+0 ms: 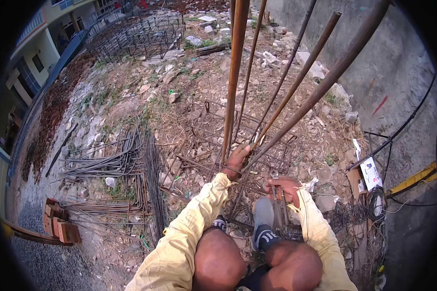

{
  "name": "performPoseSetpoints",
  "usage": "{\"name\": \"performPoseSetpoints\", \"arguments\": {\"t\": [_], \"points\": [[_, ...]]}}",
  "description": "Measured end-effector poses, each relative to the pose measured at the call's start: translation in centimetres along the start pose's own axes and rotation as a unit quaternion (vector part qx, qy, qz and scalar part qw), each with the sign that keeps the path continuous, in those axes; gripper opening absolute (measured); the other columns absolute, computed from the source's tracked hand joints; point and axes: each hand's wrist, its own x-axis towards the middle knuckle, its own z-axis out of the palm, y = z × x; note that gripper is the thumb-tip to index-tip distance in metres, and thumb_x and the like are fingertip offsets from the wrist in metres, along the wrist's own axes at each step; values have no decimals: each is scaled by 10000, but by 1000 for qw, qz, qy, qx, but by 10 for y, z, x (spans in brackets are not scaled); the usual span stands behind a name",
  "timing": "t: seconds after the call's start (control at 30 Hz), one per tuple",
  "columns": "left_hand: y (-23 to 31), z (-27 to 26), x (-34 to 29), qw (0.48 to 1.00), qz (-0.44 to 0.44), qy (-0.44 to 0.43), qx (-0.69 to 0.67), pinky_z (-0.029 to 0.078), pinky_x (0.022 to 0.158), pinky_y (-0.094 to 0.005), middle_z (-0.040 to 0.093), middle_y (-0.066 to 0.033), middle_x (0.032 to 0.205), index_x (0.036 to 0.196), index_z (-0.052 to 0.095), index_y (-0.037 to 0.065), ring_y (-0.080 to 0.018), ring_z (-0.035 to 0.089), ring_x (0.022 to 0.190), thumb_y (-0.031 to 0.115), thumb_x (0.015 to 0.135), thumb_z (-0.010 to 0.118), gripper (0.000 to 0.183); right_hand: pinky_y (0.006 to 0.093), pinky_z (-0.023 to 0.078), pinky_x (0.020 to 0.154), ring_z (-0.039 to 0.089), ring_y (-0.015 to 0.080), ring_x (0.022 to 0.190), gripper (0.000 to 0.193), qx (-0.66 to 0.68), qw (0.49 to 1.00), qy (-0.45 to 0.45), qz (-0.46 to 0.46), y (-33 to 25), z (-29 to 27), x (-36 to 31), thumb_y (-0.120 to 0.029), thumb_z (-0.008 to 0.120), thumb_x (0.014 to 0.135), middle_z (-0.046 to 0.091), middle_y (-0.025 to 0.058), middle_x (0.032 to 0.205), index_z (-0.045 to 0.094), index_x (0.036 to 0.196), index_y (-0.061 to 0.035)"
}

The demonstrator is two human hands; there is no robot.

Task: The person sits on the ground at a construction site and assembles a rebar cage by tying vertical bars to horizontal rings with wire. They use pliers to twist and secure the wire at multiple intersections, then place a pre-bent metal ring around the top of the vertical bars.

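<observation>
Over rubble-strewn ground (124,109), the left hand (238,159) clasps tall steel rods (233,82) near their lower ends; nearer the body, the right hand (285,189) curls around a slim tool (278,211), kind unclear, beside a grey shoe (263,213).

Can read no word, label or number anywhere. See dark printed shapes (369,166) and a small pink-red spot (376,180) on a white carton (371,174), near the foot of the grey wall (393,63); cannot make them out. Find pale marks (268,236) on dark socks (219,223), left of that wall; cannot tell stripes from lettering.
</observation>
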Motion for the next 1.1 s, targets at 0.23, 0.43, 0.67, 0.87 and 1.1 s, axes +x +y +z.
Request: {"name": "performPoseSetpoints", "arguments": {"t": [0.23, 0.43, 0.67, 0.87, 1.1], "points": [[7, -2, -8, 999, -44, 7, 3, 510, 826, -381, 539, 37, 1039, 1142, 552, 161, -101, 533, 1008, 429, 946, 574, 333, 422, 607, 725, 690, 265, 854, 135, -17, 988, -25, 150, 106, -64, -57, -61, 622, 902, 625, 132, 891, 543, 989, 6], [15, 5, -12, 1000, -19, 9, 10, 520, 835, -365, 532, 19, 1067, 1188, 513, 152, -120, 543, 1016, 397, 962, 555, 337, 331, 460, 475, 621, 160, 616, 245, -195, 966, 27, 168, 92, -65, -105, -167, 669, 845, 678, 120, 806, 570, 989, 5], [15, 13, -9, 999, -33, 31, -28, 520, 825, -382, 545, 26, 1071, 1155, 520, 155, -104, 529, 1047, 332, 968, 559, 261, 315, 517, 521, 696, 239, 763, 304, -244, 944, -23, 221, 142, -139, -63, -155, 642, 880, 672, 143, 945, 518, 1107, 5], [13, 11, -9, 998, -18, 26, -49, 519, 844, -418, 593, 15, 1073, 1109, 530, 171, -127, 560, 1044, 340, 951, 596, 241, 351, 578, 639, 621, 158, 785, 395, -137, 989, -39, -27, 49, -83, -57, -151, 693, 859, 581, 70, 918, 507, 1162, 22], [9, 0, -10, 998, -2, 43, -46, 514, 875, -436, 624, -1, 1098, 1113, 540, 163, -151, 589, 1038, 311, 963, 590, 216, 366, 484, 781, 579, 212, 899, 523, -442, 806, -35, -392, -31, -22, -33, -241, 732, 777, 575, 93, 958, 548, 1242, -88]]}}
